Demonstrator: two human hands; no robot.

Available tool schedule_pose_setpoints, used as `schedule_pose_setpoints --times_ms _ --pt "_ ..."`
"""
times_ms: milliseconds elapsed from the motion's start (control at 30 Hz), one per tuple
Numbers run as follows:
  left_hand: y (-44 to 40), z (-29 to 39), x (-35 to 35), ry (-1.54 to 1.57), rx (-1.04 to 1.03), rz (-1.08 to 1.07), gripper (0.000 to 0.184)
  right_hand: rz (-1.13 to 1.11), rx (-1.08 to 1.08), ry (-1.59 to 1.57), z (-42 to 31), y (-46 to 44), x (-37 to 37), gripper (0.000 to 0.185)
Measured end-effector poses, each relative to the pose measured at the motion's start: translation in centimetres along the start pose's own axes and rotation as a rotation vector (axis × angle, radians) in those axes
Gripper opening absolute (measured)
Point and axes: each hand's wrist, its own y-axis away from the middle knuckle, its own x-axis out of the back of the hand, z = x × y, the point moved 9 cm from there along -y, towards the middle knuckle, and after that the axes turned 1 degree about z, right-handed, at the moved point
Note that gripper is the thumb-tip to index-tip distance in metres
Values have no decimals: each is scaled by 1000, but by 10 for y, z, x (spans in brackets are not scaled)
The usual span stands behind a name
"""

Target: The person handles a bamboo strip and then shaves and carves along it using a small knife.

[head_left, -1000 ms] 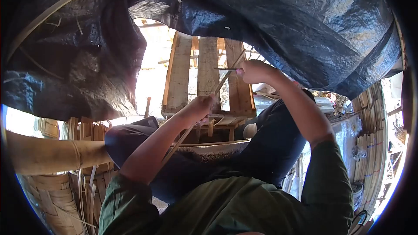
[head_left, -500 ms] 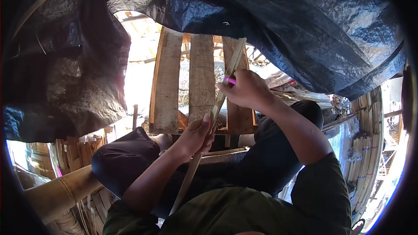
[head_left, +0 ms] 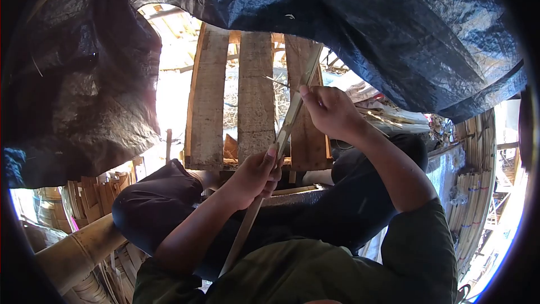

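A long, pale bamboo strip (head_left: 292, 114) runs slantwise from my lap up towards the wooden slats. My left hand (head_left: 257, 175) is closed round its middle, thumb on the upper face. Higher up, my right hand (head_left: 332, 110) is closed at the strip's right side, its thumb against the strip. From under that thumb a thin, pointed knife blade (head_left: 275, 81) sticks out to the left across the strip. The knife's handle is hidden in my fingers.
Three upright wooden slats (head_left: 256, 107) stand in front of my crossed legs. A dark tarp (head_left: 394, 34) hangs overhead and at both sides. A thick bamboo pole (head_left: 84, 247) lies at left; bundled strips (head_left: 472, 208) stand at right.
My right hand has turned and shifted slightly up and right. The pink part seen in it earlier is now hidden, and the thin blade shows. My left hand keeps its hold.
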Motion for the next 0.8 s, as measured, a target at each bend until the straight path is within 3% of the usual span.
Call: schedule_pose_setpoints --times_ms 67,233,333,433,667,733,767,800 --pt "-2 0 0 -12 -3 16 44 -60 -204 -57 21 10 -11 35" --pt "6 -12 -6 80 223 -30 42 -50 5 131 0 41 -28 27" --pt "12 -20 -13 92 296 -79 42 -199 -2 199 4 55 -44 30" --pt "14 -24 -10 78 305 -11 41 -186 56 147 4 59 -43 33" --pt "16 -29 -12 44 338 -9 40 -285 3 168 13 63 -45 37" --pt "15 -29 -11 23 317 19 40 -327 -162 288 42 48 -41 37" --pt "14 -30 -10 21 321 17 40 -179 -75 278 48 39 -31 39" --pt "13 -29 -9 -2 303 29 39 -181 -78 281 47 42 -33 39"
